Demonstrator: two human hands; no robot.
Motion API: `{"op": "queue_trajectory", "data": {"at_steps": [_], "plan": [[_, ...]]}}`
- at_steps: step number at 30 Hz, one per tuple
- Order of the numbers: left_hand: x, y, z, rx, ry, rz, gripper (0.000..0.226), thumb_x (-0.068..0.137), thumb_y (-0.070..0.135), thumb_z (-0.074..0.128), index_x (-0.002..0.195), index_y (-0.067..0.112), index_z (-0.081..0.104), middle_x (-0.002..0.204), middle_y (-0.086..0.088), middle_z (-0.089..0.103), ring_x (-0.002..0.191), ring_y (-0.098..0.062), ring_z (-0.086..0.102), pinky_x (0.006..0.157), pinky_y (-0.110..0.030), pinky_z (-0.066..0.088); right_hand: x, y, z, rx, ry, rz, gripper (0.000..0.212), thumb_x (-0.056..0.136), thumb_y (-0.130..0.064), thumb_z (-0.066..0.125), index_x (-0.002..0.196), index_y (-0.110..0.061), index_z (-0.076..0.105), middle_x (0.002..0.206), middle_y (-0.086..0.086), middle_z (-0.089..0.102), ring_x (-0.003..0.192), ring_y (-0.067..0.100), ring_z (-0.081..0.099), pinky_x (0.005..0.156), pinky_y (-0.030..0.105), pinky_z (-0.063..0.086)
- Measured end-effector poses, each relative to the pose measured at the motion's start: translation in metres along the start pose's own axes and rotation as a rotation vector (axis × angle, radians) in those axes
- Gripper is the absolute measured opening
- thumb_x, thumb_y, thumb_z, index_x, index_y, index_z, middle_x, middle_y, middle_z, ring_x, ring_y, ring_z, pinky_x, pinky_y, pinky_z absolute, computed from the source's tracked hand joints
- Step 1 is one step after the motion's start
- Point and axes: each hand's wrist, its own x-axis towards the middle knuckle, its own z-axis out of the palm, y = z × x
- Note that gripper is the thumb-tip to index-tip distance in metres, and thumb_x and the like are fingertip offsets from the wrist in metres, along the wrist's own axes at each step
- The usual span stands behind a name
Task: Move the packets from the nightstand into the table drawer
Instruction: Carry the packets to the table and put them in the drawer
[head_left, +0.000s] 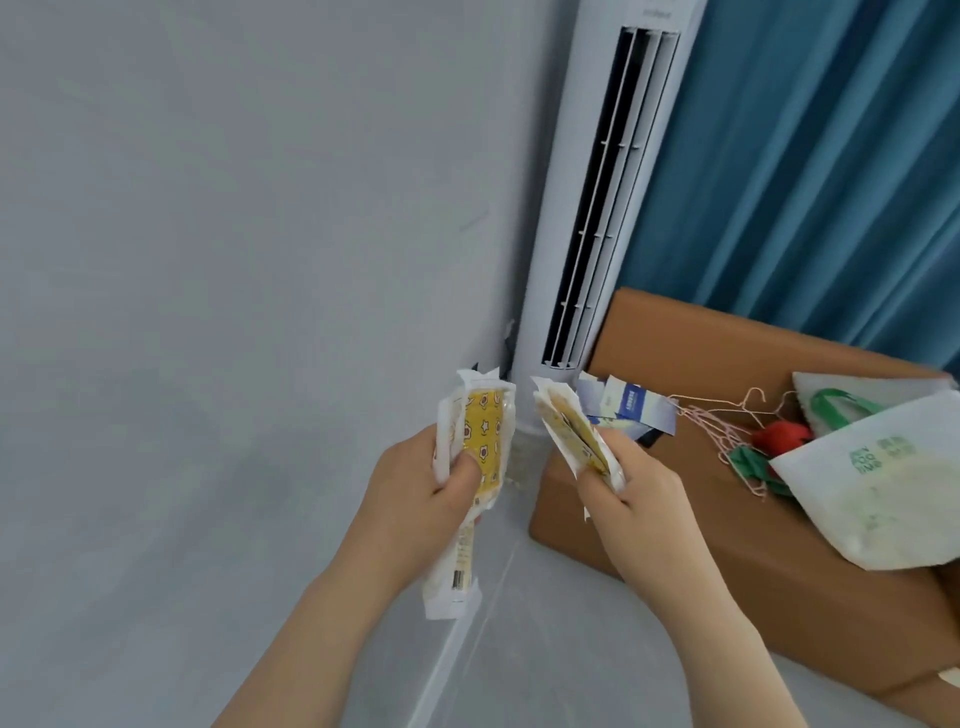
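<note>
The left hand (431, 493) grips a bunch of packets, the star-print packets (485, 436), with the thumb pressed across the front of the top one and the fingers curled round behind. The top packet is clear-edged with a yellow panel printed with stars and small flowers. The bunch stands nearly upright, its upper end above the hand and its lower end, which bears a barcode, hanging below the palm.

The right hand (634, 488) pinches a second bunch of packets (566, 431), thumb on top and fingers curled beneath. This bunch tilts up and to the left and is seen almost edge-on, so only slivers of yellow show between white edges; it looks like several packets, though the count cannot be made out. The two bunches are near each other but apart, both held in the air in front of the corner of the room.

Behind the hands a grey wall (234, 260) fills the left side. A tall white air conditioner (587, 156) with a long dark vent stands in the far corner, and a blue curtain (831, 156) hangs to its right. On the floor (545, 623) at the right sits a brown cardboard box (727, 364). On top of it lie blue and white cards (631, 405) just beyond the right hand, thin wire hangers (727, 431), a red object (782, 436) and a white bag (883, 483) with green lettering.
</note>
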Motion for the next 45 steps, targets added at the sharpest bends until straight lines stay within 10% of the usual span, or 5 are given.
{"op": "queue_trajectory", "data": {"at_steps": [20, 30, 42, 45], "plan": [[0.172, 0.086, 0.238, -0.026, -0.430, 0.353, 0.020, 0.091, 0.031, 0.045, 0.095, 0.023, 0.063, 0.087, 0.009, 0.068, 0.081, -0.007, 0.062, 0.070, -0.029, 0.053, 0.059, 0.147, -0.149, -0.102, 0.483, 0.382, 0.028, 0.095, -0.014, 0.050, 0.090, -0.040, 0.057, 0.077, 0.000, 0.062, 0.073, 0.024, 0.055, 0.053, 0.031, 0.045], [0.169, 0.173, 0.402, -0.069, -0.580, 0.444, 0.016, 0.094, 0.033, 0.047, 0.104, 0.043, 0.052, 0.098, 0.027, 0.061, 0.088, 0.008, 0.059, 0.067, -0.009, 0.048, 0.039, 0.238, -0.294, -0.122, 0.616, 0.442, 0.022, 0.096, -0.015, 0.049, 0.093, -0.035, 0.058, 0.065, -0.017, 0.059, 0.055, 0.007, 0.053, 0.047, 0.015, 0.040], [0.202, 0.241, 0.572, -0.091, -0.765, 0.493, 0.012, 0.093, 0.025, 0.050, 0.090, 0.018, 0.059, 0.097, -0.010, 0.068, 0.085, -0.027, 0.064, 0.071, -0.043, 0.055, 0.047, 0.346, -0.406, -0.160, 0.750, 0.539, 0.022, 0.095, -0.021, 0.049, 0.103, -0.038, 0.061, 0.077, -0.035, 0.060, 0.072, -0.007, 0.058, 0.059, 0.008, 0.042], [0.224, 0.260, 0.618, -0.104, -0.810, 0.524, 0.018, 0.093, 0.024, 0.050, 0.096, 0.011, 0.062, 0.093, -0.004, 0.068, 0.083, -0.017, 0.064, 0.066, -0.027, 0.053, 0.058, 0.374, -0.433, -0.177, 0.790, 0.582, 0.021, 0.095, -0.020, 0.049, 0.103, -0.035, 0.061, 0.074, -0.037, 0.058, 0.071, -0.007, 0.056, 0.058, 0.007, 0.040]]}}
